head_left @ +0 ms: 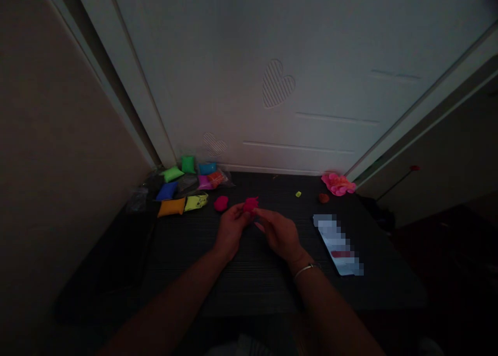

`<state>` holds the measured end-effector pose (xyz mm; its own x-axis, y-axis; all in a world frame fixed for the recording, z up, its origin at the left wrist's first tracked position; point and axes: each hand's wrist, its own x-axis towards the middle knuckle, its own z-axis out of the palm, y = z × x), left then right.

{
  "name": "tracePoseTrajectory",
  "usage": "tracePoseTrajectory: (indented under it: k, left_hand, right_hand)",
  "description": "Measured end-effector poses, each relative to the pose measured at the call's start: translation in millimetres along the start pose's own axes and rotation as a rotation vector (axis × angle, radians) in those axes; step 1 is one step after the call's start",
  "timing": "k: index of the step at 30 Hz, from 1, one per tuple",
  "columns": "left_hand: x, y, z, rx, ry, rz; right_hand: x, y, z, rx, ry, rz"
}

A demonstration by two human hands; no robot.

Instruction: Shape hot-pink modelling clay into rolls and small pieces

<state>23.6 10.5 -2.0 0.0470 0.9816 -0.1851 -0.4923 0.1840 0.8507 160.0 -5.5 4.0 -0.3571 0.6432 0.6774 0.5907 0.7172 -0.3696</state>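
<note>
A deep pink lump of modelling clay [251, 205] is held up between both hands over the dark table. My left hand [230, 230] is closed, with thumb and fingers pinching the lump from the left. My right hand [280, 232], with a thin bracelet at its wrist, has its fingertips pressed against the lump's right side. Some of the fingers and the underside of the lump are hidden. A second pink clay lump [221, 203] lies on the table just left of the hands.
Several coloured clay packets, including an orange packet [171, 207], lie at the left. To the right are a phone [338, 247], a small brown lump [323, 198], a yellow bit [298, 194] and a pink flower-like piece [337, 184]. A white panel [241, 86] stands behind the table.
</note>
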Motion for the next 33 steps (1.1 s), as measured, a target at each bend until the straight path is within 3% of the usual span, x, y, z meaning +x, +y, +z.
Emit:
tracePoseTrajectory:
  k: [20, 24, 33]
  left_hand:
    - [-3.2, 2.4, 2.5, 0.068, -0.027, 0.022]
    - [-2.4, 1.2, 2.3, 0.032, -0.031, 0.012]
    - [0.2, 2.1, -0.5, -0.100, 0.056, -0.067]
  right_hand:
    - [1.0, -3.0, -3.4, 0.072, 0.191, 0.092]
    - [0.2, -1.8, -2.8, 0.055, 0.157, 0.107]
    - [3.0, -5.9, -4.0, 0.014, -0.059, -0.215]
